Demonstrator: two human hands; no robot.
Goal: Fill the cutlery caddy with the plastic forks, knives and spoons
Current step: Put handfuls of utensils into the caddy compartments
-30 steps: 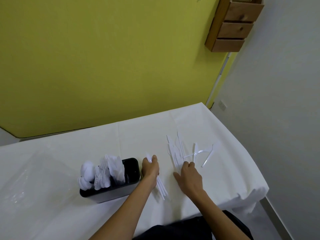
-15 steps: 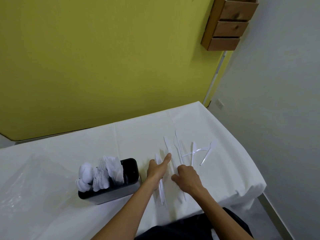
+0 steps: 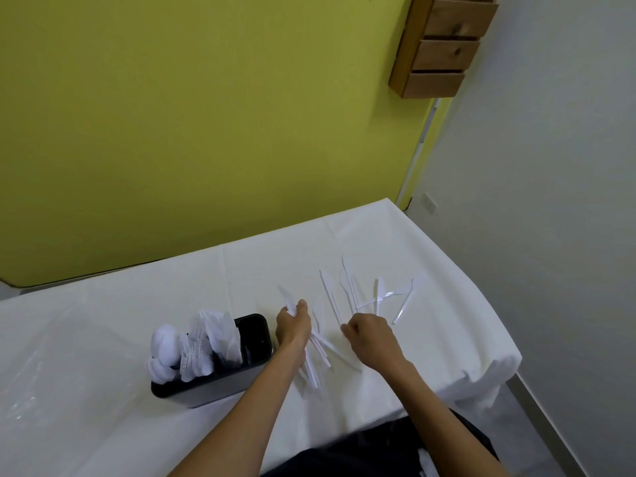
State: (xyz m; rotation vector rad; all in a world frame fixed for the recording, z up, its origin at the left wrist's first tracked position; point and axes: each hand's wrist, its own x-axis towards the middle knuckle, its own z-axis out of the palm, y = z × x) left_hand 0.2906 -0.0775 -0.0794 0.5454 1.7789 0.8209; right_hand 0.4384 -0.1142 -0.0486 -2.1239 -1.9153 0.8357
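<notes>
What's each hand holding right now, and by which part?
The left hand grips a bunch of plastic knives near their blade ends, handles trailing toward the person. The right hand is curled over the cloth; whether it holds anything cannot be told.

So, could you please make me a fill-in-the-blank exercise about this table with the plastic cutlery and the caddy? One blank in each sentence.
1. The left hand grips a bundle of white plastic ____.
2. The caddy stands to the ____ of that hand.
3. The spoons stand at the caddy's ____ end.
4. The wooden drawers hang on the ____.

Missing words: knives; left; left; wall.
</notes>
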